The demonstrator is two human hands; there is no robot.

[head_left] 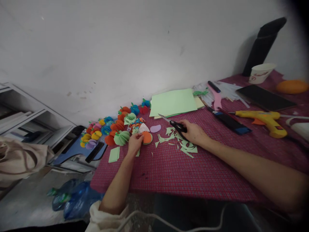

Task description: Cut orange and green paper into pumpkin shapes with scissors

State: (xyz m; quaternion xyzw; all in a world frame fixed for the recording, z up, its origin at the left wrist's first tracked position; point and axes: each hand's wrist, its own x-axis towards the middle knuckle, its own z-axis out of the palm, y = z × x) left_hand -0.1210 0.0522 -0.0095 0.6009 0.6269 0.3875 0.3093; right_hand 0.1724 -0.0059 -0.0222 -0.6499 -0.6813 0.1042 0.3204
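Note:
My left hand (135,142) rests on the red checked tablecloth (183,174), fingers closed on an orange paper disc (147,138) beside a pile of small paper pieces (136,126). My right hand (194,132) grips black-handled scissors (176,124), blades pointing left and lying low over the cloth. Green paper scraps (184,145) lie scattered under and around the right hand. A lilac paper shape (155,128) lies between the two hands. Finished paper fruit balls (113,127) in several colours crowd the table's left end.
Light green paper sheets (172,102) lie by the wall. To the right are a yellow glue gun (264,119), a dark tablet (265,97), a paper cup (262,72) and glue sticks (229,90). A shelf (29,119) and plastic bottles (72,196) stand left, off the table.

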